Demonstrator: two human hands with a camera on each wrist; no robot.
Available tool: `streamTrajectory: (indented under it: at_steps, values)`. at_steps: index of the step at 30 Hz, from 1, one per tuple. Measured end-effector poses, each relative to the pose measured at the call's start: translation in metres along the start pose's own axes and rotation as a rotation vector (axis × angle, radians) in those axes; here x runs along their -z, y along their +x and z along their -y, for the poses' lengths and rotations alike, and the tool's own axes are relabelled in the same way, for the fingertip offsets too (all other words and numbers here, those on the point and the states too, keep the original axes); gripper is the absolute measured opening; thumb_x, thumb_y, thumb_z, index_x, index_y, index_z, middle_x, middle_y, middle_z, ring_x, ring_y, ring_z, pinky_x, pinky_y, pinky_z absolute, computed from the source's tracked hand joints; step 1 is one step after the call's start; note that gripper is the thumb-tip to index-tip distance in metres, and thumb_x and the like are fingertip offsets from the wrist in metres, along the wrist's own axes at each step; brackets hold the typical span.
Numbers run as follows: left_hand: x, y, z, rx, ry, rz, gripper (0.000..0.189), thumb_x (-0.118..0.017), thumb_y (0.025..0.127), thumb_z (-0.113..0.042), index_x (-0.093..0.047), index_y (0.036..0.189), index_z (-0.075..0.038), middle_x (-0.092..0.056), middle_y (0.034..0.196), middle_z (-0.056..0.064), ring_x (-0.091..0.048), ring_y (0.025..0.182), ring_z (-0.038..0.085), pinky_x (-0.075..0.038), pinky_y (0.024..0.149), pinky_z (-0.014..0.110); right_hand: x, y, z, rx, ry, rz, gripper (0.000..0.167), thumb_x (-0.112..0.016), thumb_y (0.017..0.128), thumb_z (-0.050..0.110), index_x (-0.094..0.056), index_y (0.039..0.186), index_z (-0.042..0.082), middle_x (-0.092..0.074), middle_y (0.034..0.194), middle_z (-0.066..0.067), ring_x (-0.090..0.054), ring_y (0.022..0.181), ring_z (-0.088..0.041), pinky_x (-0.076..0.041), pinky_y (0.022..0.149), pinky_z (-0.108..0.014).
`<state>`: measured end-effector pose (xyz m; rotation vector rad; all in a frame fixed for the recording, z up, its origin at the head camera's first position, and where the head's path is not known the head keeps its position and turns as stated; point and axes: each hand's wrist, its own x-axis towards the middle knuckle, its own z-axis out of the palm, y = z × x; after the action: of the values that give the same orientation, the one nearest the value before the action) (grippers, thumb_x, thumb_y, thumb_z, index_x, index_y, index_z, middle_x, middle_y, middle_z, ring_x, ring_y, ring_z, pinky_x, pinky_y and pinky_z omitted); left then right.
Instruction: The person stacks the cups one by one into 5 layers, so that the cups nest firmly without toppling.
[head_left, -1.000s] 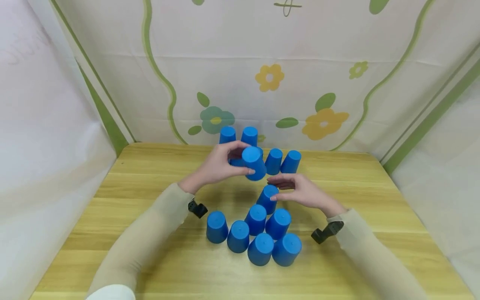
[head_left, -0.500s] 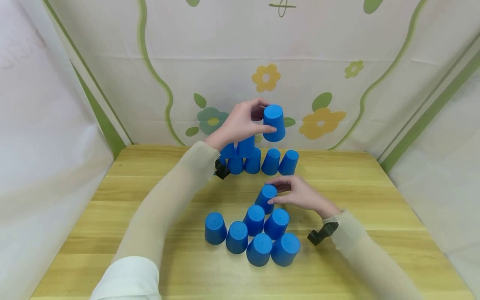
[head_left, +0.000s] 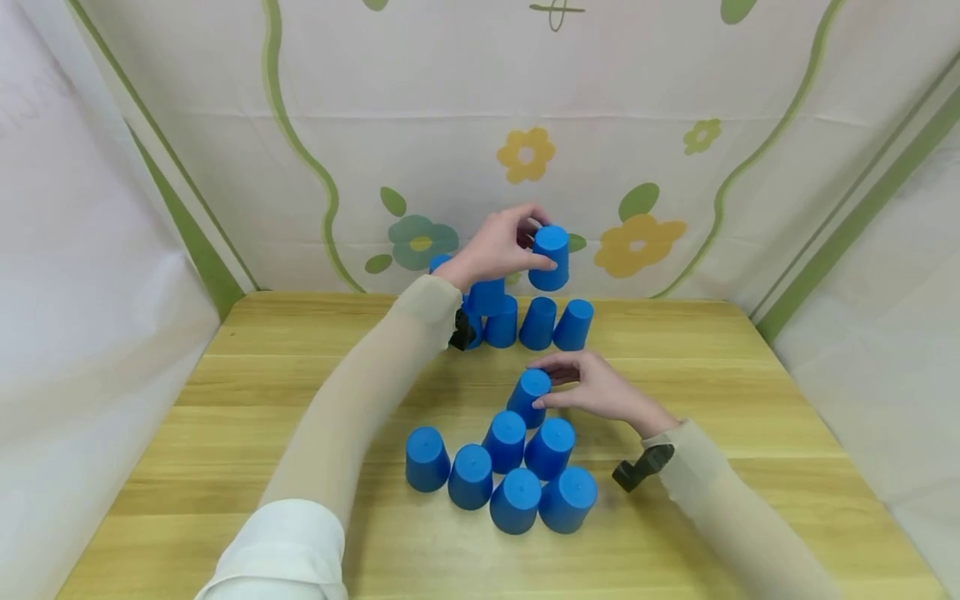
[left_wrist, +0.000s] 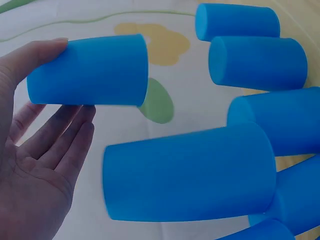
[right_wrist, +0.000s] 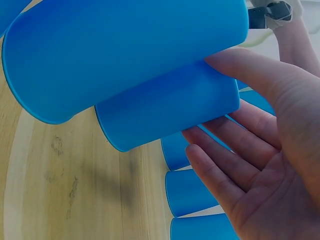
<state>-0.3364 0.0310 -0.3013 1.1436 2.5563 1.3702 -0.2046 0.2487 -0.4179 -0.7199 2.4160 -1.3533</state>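
My left hand (head_left: 498, 246) pinches an upside-down blue plastic cup (head_left: 551, 260) between thumb and fingers. That cup hangs in the air above the back row, apart from the cups below it. In the left wrist view, a second-tier cup (left_wrist: 190, 172) stands just beside the held one. My right hand (head_left: 596, 387) has its thumb and fingers on either side of another upside-down blue cup (head_left: 527, 400), the farthest of the front group. The right wrist view shows the thumb and fingertips touching this cup (right_wrist: 170, 105). My left forearm hides part of the back row.
Several upside-down blue cups (head_left: 517, 500) stand close together on the wooden table (head_left: 247, 433) near me. At the back, a row of cups (head_left: 537, 323) carries a second tier on its left part. A flower-printed cloth (head_left: 420, 167) rises behind the table.
My left hand has carried its cup up and to the right from in front of the back row, then lowered it slightly. The right hand stays at its cup.
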Motion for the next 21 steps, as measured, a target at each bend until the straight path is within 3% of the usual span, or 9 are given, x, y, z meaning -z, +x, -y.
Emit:
streamTrajectory:
  at_steps: [5,12,21]
  values:
    - [0.001,-0.001,0.007,0.073,0.02,-0.009,0.048,-0.084,0.087,-0.028,-0.059,0.123,-0.01,-0.067,0.117,0.006,-0.064,0.104,0.019,-0.054,0.088,0.03,-0.001,0.0,0.001,0.008,-0.002,-0.002,0.049,-0.084,0.087,0.024,-0.067,0.131,0.009,-0.07,0.121,-0.004,-0.068,0.109,-0.021,-0.054,0.095,-0.04]
    - [0.002,-0.004,0.011,0.098,0.089,0.01,0.043,-0.086,0.085,-0.029,-0.061,0.116,-0.012,-0.067,0.11,0.002,-0.062,0.102,0.016,-0.053,0.09,0.032,0.0,-0.001,0.0,0.006,0.003,-0.001,0.049,-0.084,0.088,0.023,-0.067,0.131,0.009,-0.07,0.122,-0.004,-0.067,0.11,-0.022,-0.054,0.096,-0.04]
    - [0.0,-0.005,0.017,0.137,0.131,0.034,0.044,-0.087,0.084,-0.028,-0.062,0.117,-0.013,-0.066,0.116,0.004,-0.061,0.113,0.026,-0.052,0.094,0.035,-0.001,-0.002,-0.002,-0.011,-0.002,-0.011,0.049,-0.084,0.088,0.025,-0.067,0.132,0.01,-0.069,0.125,-0.005,-0.067,0.111,-0.022,-0.053,0.098,-0.041]
